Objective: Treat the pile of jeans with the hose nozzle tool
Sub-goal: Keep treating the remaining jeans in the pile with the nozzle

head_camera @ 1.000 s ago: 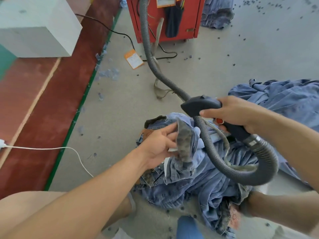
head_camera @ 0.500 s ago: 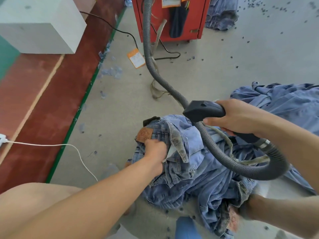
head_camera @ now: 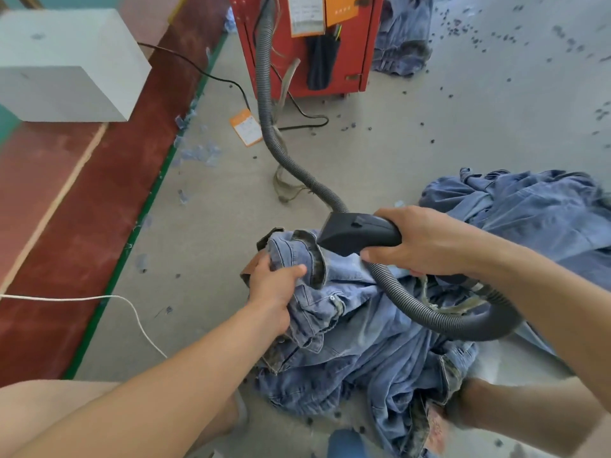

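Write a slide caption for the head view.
Left hand bunches jeans while right hand presses the hose nozzle against the denim.

One head-worn wide-angle view looks steeply down, close over the hands (head_camera: pixel 347 259) and floor (head_camera: pixel 429 133).

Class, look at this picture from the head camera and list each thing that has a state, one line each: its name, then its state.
left hand: closed on a fold of denim
right hand: gripping the nozzle handle
hose nozzle: held, tip at the raised denim fold
grey hose: looped over the pile, leading to the red machine
pile of jeans: crumpled on the floor
white cord: lying slack on the floor
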`<state>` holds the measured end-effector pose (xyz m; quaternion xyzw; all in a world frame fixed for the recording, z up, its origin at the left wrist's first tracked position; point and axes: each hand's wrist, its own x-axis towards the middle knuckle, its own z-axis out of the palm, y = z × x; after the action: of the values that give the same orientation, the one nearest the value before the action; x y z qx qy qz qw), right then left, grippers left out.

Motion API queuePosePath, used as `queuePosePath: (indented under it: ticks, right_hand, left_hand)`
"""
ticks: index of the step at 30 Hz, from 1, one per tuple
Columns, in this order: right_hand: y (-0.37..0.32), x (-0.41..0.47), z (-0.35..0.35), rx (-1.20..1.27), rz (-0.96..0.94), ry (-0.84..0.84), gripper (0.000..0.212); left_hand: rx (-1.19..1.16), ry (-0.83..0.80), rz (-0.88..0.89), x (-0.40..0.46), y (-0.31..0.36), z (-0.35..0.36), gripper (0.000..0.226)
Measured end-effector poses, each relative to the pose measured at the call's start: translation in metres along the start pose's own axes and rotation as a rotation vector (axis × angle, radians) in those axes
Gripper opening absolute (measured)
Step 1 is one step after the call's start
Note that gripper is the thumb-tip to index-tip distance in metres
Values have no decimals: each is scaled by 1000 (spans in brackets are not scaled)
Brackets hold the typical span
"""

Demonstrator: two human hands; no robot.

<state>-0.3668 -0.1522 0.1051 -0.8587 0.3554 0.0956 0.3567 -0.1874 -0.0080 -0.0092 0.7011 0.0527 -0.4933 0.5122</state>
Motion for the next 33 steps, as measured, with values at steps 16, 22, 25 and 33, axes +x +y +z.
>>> queuePosePath:
  ticks: [16, 22, 25, 33]
  right_hand:
    - [-12, 8, 14, 193, 60, 218, 18]
    - [-6, -4, -9, 201, 58, 5, 16]
    - [-5, -5, -7, 196, 53, -15, 16]
    - [20, -2, -29, 454, 114, 142, 14]
  left_hand:
    - [29, -491, 75, -37, 4, 5, 53]
    - [-130, -628, 13, -37, 17, 0, 52]
    - [-98, -674, 41, -38, 19, -2, 67]
    - [267, -599, 235, -37, 6, -5, 87]
